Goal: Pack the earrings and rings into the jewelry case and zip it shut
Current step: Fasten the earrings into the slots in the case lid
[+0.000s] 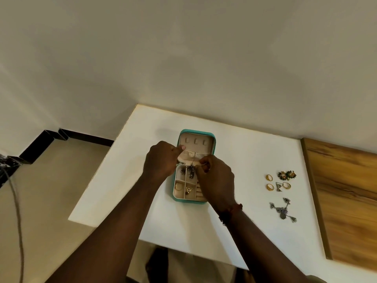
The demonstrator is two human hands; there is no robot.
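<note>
A teal jewelry case [212, 137] lies open on the white table, beige inside, lid away from me. My left hand [161, 158] grips the case's beige inner flap at the hinge. My right hand [216, 178] pinches a dangling silver earring [191, 169] over the upper compartments. A gold ring [179, 186] and a gold triangle earring [189, 189] lie in the lower compartments. On the table to the right lie three gold rings [269, 177], green flower earrings [286, 174], a silver triangle earring [278, 186] and dangling silver jewelry [283, 210].
The white table [234, 231] ends at a wall behind the case. A wooden surface [342, 201] adjoins it on the right. To the left the table edge drops to the floor, where a grey cable [17, 211] runs.
</note>
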